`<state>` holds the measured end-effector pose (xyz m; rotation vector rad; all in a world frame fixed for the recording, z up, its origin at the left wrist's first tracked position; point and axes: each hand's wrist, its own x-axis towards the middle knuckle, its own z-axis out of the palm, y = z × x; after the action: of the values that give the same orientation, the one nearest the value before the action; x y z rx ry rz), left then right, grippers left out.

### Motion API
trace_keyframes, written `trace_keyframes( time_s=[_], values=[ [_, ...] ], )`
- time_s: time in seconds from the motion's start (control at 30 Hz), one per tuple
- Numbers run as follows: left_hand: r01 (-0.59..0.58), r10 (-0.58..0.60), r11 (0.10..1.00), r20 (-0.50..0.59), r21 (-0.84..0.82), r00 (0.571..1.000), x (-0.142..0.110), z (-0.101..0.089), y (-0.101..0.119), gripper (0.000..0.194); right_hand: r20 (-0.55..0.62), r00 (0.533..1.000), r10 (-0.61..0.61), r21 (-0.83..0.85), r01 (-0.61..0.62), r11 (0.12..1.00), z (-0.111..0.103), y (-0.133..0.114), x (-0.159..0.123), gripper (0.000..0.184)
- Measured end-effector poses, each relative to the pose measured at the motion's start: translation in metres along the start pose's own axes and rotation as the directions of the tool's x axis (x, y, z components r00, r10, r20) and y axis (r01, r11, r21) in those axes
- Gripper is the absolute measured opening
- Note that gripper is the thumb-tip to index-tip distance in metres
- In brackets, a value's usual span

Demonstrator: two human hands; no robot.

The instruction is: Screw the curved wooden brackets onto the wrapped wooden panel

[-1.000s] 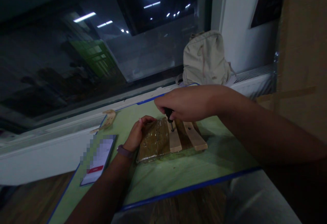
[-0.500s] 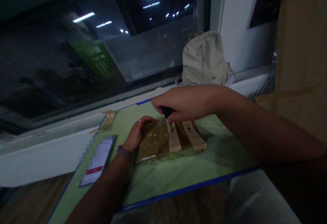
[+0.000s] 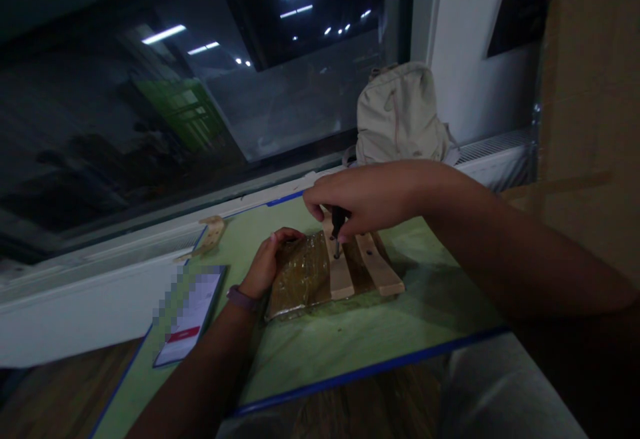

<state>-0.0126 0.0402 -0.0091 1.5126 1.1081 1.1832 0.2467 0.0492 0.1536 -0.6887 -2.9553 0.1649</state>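
Note:
A black-handled screwdriver (image 3: pixel 337 223) is gripped in my right hand (image 3: pixel 365 195), its shaft pointing down at a hole in a pale wooden piece (image 3: pixel 342 280). That piece lies on a flat brown board wrapped in clear plastic (image 3: pixel 299 279). To its right on the same board rests a second wooden piece (image 3: pixel 383 271) with a dark hole. My left hand (image 3: pixel 270 259) lies along the board's left and far edge, fingers spread over it, with a wristband below. Whether a screw sits under the tip is too small to tell.
The green tabletop (image 3: pixel 400 325) has a blue edge. At its left lies a phone-like flat device (image 3: pixel 193 315), partly pixelated. A curved wooden piece (image 3: pixel 214 232) sits at the far left corner. Beyond stand a beige backpack (image 3: pixel 397 115), a window, and a large cardboard box (image 3: pixel 590 119) at right.
My right hand has turned the screwdriver, its fingers opening and shifting around the handle, which now stands more upright. My left hand, the board and the wooden pieces stay in place.

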Motion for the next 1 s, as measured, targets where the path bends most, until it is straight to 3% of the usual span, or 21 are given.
trace_keyframes(
  time_s=[0.1,0.17,0.33,0.47,0.6,0.73,0.87,1.0],
  values=[
    [0.001,-0.001,1.0,-0.004,0.008,1.0,-0.001,0.0,0.0,0.063,-0.028,0.998,-0.056,0.048,0.057,0.997,-0.003,0.003,0.001,0.02],
    [-0.003,0.003,1.0,-0.008,0.012,1.0,-0.001,0.001,0.0,0.063,-0.066,0.997,-0.027,0.035,0.029,0.999,-0.003,0.002,0.003,0.007],
    [-0.012,0.013,1.0,-0.011,0.024,1.0,0.0,0.001,0.0,0.065,-0.192,0.973,0.128,-0.069,-0.144,0.987,0.003,-0.004,0.008,0.026],
    [-0.018,0.018,0.999,-0.002,0.035,1.0,0.0,0.0,-0.001,0.064,-0.075,0.997,0.016,0.021,-0.015,1.0,0.005,-0.002,0.004,0.016],
    [-0.022,0.022,0.999,-0.001,0.05,1.0,0.002,-0.001,-0.002,0.065,-0.015,0.996,-0.092,0.106,0.093,0.99,0.002,0.003,0.002,0.025],
    [-0.025,0.024,0.998,0.005,0.055,1.0,0.002,-0.001,-0.002,0.065,-0.079,0.996,-0.036,0.044,0.04,0.998,-0.001,0.002,0.004,0.003],
    [-0.036,0.036,0.997,0.009,0.061,0.999,0.001,0.001,0.0,0.065,-0.117,0.984,0.135,-0.084,-0.145,0.986,0.0,-0.005,0.004,0.022],
    [-0.073,0.073,0.995,0.002,0.073,0.997,0.002,0.005,0.004,0.063,-0.056,0.995,0.08,0.007,-0.08,0.997,0.002,-0.012,0.001,0.018]
  ],
)
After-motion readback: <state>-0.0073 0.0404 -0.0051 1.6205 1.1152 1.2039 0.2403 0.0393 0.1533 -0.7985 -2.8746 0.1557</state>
